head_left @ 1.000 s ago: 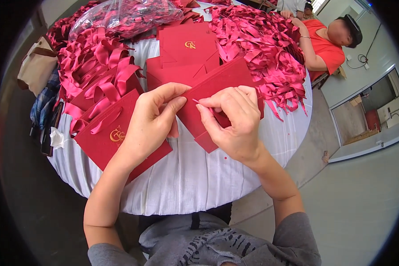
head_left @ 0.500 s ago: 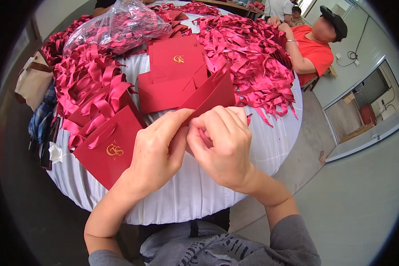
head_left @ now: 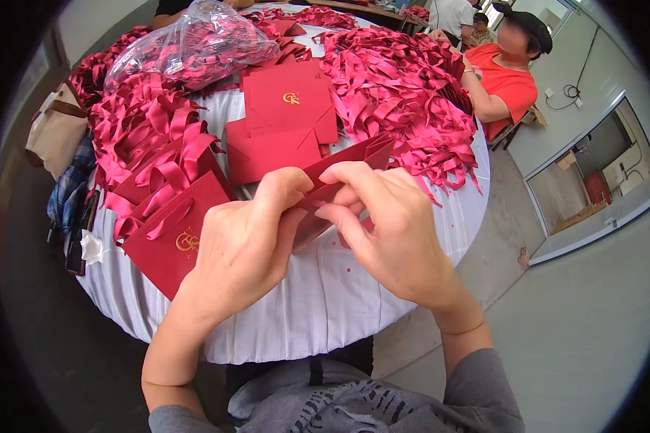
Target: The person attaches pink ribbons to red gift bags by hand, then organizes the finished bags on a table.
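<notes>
At frame centre, the left hand [head_left: 242,249] and right hand [head_left: 390,224] both pinch a folded red bag [head_left: 347,169] just above the white tabletop [head_left: 325,303]. Flat bags [head_left: 289,108] lie behind it; red ribbons [head_left: 397,94] are heaped at upper right.

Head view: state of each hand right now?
Left hand: closed on the red paper bag.
Right hand: fingers pinching the same bag.
</notes>
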A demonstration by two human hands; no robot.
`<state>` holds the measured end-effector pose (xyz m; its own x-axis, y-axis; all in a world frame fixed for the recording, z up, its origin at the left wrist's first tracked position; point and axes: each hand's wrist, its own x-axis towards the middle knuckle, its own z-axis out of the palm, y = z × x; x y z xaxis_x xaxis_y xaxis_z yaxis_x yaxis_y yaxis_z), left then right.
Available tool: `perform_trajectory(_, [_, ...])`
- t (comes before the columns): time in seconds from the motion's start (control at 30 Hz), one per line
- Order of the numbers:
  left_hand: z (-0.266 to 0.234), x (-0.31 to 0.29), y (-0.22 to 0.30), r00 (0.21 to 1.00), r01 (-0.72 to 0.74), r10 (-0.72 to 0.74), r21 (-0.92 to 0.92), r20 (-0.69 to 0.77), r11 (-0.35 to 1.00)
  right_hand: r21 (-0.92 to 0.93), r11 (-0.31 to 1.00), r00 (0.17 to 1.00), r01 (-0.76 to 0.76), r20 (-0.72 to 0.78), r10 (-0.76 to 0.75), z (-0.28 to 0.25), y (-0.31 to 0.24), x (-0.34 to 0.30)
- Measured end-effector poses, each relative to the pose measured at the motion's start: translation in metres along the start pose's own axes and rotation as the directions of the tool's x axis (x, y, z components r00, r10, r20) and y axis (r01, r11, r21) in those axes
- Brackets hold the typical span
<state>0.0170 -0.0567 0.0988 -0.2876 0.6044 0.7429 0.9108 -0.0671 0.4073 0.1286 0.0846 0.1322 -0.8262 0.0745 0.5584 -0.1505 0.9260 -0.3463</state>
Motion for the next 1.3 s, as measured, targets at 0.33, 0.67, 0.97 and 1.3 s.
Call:
perform_trajectory(0.33, [0.004,0.0,0.005,0.996,-0.027,0.025,0.017,0.088,0.999,-0.225,0.943,0.964,0.245,0.158,-0.212,-0.021,0.013,0.022])
perform_trajectory(0.67, [0.011,-0.002,0.009,0.995,-0.088,0.087,0.035,0.041,0.995,0.146,0.989,0.89,-0.029,0.453,-0.04,-0.035,0.026,0.045])
perform_trajectory(0.97, [0.019,0.003,0.009,0.984,-0.173,0.175,0.094,-0.014,0.98,0.029,0.933,0.639,-0.358,0.737,0.222,-0.038,0.024,0.071])
perform_trajectory(1.3, [0.008,0.001,0.011,0.99,-0.08,0.069,0.077,0.126,0.994,0.258,0.918,0.8,-0.301,0.592,0.096,-0.023,0.038,0.051])
